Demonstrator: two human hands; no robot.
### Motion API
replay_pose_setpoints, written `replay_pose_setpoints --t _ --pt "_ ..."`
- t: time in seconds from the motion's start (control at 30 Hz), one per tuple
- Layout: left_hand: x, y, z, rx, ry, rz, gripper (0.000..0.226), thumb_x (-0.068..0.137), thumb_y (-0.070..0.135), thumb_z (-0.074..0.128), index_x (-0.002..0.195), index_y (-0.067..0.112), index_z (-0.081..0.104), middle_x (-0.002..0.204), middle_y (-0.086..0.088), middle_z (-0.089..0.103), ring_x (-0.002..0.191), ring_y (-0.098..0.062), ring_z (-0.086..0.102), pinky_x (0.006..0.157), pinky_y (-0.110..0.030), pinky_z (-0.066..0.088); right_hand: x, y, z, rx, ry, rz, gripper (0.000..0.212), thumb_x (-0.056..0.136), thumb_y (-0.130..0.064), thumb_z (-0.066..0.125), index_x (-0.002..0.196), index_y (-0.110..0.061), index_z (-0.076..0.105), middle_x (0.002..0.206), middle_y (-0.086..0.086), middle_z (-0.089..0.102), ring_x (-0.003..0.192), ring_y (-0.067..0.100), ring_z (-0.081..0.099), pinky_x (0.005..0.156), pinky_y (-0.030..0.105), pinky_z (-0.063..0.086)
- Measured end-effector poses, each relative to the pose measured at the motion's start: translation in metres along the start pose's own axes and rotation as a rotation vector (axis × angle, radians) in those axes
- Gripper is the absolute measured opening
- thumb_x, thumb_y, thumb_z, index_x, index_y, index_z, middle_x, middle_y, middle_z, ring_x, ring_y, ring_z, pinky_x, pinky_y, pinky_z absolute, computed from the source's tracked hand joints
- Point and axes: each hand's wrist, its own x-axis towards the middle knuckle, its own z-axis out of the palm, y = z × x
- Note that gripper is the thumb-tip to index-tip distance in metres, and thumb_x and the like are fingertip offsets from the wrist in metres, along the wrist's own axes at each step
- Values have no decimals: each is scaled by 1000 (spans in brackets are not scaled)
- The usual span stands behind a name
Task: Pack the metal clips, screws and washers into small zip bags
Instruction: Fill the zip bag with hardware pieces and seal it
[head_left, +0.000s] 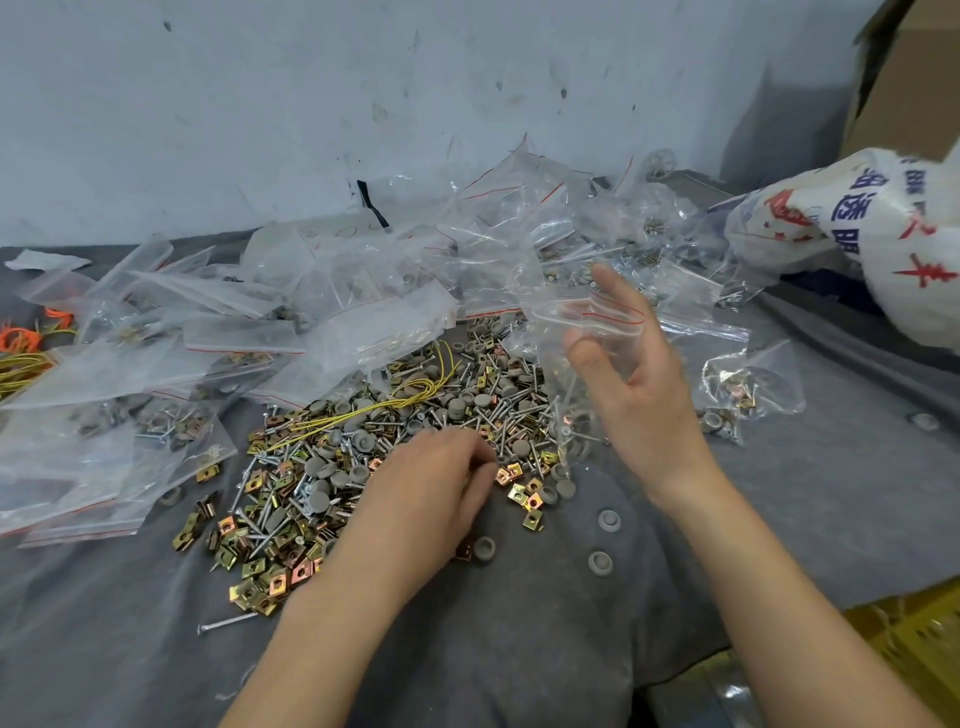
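**Empty zip bag lifted over the pile of hardware**

The zip bag (582, 332) is small and clear, with a red line along its closing strip, and it looks empty. The right hand (641, 387), in the centre right of the frame, holds it raised above the table (545, 649). The bag lies against the palm side of this hand, the thumb shows through the plastic, and the fingers (610, 286) stand nearly straight behind its upper edge.

Below the bag, in the middle of the frame, lies the loose hardware. There are gold-coloured metal clips (260, 577) of square shape, thin silver screws (511, 415) and round grey washers (317, 467), all mixed on a grey cloth.

The left hand (431, 486) rests on the lower right edge of this pile with its fingers curled down. Their tips are hidden, so I cannot tell if they hold a piece.

Filled bags (130, 415) lie at the left, and a yellow wire (395, 400) crosses the pile.
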Motion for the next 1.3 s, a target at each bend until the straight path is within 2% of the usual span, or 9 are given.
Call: replay_pose_setpoints --t 0.13,0.23,0.33,0.4,0.6,0.73,0.97,1.13,1.3 --pt "18 -4 -21 -372 200 -133 6 97 31 58 103 31 61 89 20 63 82 10 58 67 -8 47 -1 1 3 -33 -14 -6 56 95 -43 60 148 -40 41 151 -26 44 132 -7 47 104 14 41" --pt "31 -1 -46 -537 376 -104 8 98 30 58 98 36 62 83 19 66 78 9 59 65 -4 43 -5 3 9 -48 -53 0 60 93 -48 62 149 -41 40 148 -18 50 134 3 50 112 35 43" --pt "40 8 -64 -622 419 -35 16 100 26 56 101 36 68 77 28 63 66 6 56 56 -5 39 -8 4 18 -49 -115 -5 60 91 -52 62 147 -44 39 136 -18 61 123 0 59 102 21 47" --pt "42 15 -70 -613 388 16 17 100 25 56 104 36 70 78 30 62 69 7 55 58 -6 38 -10 5 23 -54 -130 -13 60 92 -49 63 147 -42 40 132 -21 62 119 -4 60 95 12 46" --pt "47 27 -69 -515 218 88 19 98 27 60 115 30 68 92 20 66 82 3 61 69 -9 44 -9 6 26 -59 -141 -40 64 91 -48 63 150 -34 42 125 -27 63 115 -5 61 91 10 46" --pt "47 21 -66 -487 276 64 23 99 33 57 120 32 63 100 18 63 86 0 60 69 -9 44 -9 7 24 -61 -110 -57 61 92 -42 63 149 -31 43 122 -24 64 112 -6 62 88 7 44" --pt "34 4 -49 -502 348 -33 25 100 38 52 123 34 59 94 24 60 86 6 59 64 -6 44 -5 10 16 22 -59 -33 57 92 -45 65 145 -39 45 133 -13 63 114 0 65 92 16 50" --pt "21 -3 -20 -255 156 -74 31 102 37 46 131 30 53 101 20 60 87 5 58 75 -21 44 -2 6 9 84 -25 -11 56 88 -46 65 140 -45 45 132 -18 63 116 0 63 94 16 47" --pt "4 -1 -3 -75 -61 12 24 102 35 45 121 26 58 116 10 63 110 -11 56 95 -33 45 1 4 3 89 -7 -8 56 92 -33 62 145 -36 44 142 -11 57 121 1 59 99 16 45"
